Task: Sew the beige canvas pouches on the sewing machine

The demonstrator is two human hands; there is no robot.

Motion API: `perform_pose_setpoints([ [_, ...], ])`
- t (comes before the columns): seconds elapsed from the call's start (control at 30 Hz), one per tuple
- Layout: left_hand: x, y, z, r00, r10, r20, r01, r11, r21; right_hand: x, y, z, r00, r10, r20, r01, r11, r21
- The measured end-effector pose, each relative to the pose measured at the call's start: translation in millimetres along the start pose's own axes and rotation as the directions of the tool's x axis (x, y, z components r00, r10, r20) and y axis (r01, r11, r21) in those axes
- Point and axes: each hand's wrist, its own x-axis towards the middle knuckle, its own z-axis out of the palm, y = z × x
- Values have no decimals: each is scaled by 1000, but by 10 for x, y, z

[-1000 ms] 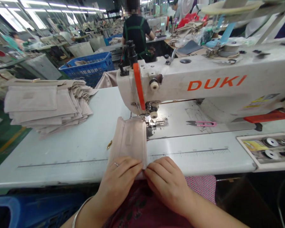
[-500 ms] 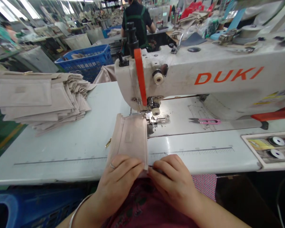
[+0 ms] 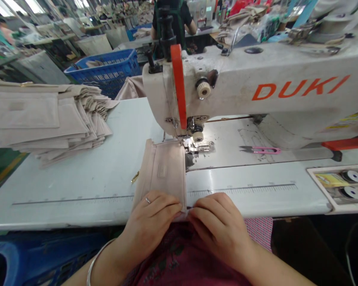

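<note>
Smooth, pale surface, marked with a ruler line along its front edge, carries a white sewing machine. One beige fabric piece lies at mid front edge, its far right corner at the metal foot; whether beneath it cannot be told. Left hand: grip closed, pressing the near end and pinching by the near right corner. Right hand: fingers curled, grip closed on fabric at that corner. By appearance, the fabric piece should handle light, pliable and not fragile, firmer along its layered right edge; that edge and the near corners offer the surest hold. Finish is matt, shape roughly rectangular, with a small rectangular patch. A gold-coloured metal fitting shows just beside it. A soft, uneven fabric stack occupies the surface's far left corner.
</note>
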Motion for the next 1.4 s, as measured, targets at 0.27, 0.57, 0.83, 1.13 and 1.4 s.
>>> perform_pose_setpoints([
  [0.27, 144, 101, -133, 996, -26, 82, 18, 995, 101, 93, 56, 9, 982, -188, -15, 187, 981, -44],
  [0.57, 493, -167, -176, 973, 52, 226, -124, 940, 317, 278, 83, -125, 958, -278, 72, 281, 959, -36],
  [0.83, 520, -287, -91, 973, 58, 224, -123, 949, 291, 305, 99, -113, 967, -223, 124, 229, 973, -38],
  [1.13, 714, -548, -72, 946, 79, 315, -194, 915, 354, 472, 210, -119, 971, -180, 159, 183, 983, -5],
  [1.4, 784, -554, -119, 959, 87, 269, -164, 947, 275, 606, 335, -129, 979, -134, 155, 144, 988, -53],
])
